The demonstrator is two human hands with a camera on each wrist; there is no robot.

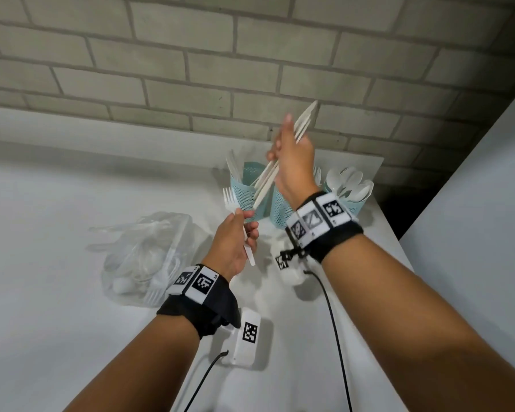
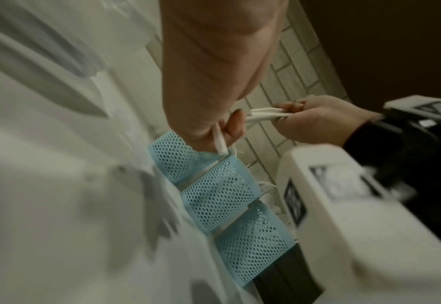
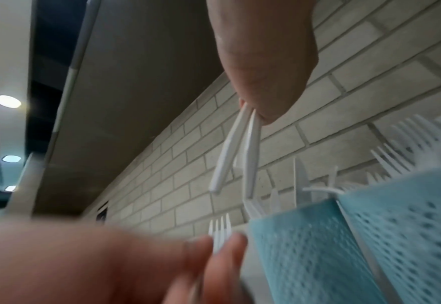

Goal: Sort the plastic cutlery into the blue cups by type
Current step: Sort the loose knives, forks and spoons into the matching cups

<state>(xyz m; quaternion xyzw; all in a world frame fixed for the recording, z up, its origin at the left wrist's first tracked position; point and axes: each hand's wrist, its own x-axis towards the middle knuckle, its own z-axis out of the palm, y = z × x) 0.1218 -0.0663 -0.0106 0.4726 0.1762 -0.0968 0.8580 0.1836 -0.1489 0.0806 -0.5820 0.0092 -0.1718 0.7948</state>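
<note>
My left hand (image 1: 244, 224) pinches a white plastic fork (image 1: 231, 200) by its handle, tines up, just left of the cups. My right hand (image 1: 280, 150) grips a bundle of white knives (image 1: 266, 181) slanting down over the left blue mesh cup (image 1: 249, 176), which holds knives. The middle cup (image 1: 280, 212) holds forks and the right cup (image 1: 350, 208) holds spoons. In the left wrist view the fork handle (image 2: 220, 143) sticks out below my left hand (image 2: 222, 125) above the row of cups (image 2: 219, 197). The right wrist view shows the knives (image 3: 228, 156) hanging above the cup (image 3: 305, 246).
A clear plastic bag (image 1: 143, 254) with more white cutlery lies on the white table (image 1: 57, 233) to the left. A brick wall (image 1: 191, 84) stands right behind the cups. The table's right edge (image 1: 399, 242) drops off just past the spoon cup.
</note>
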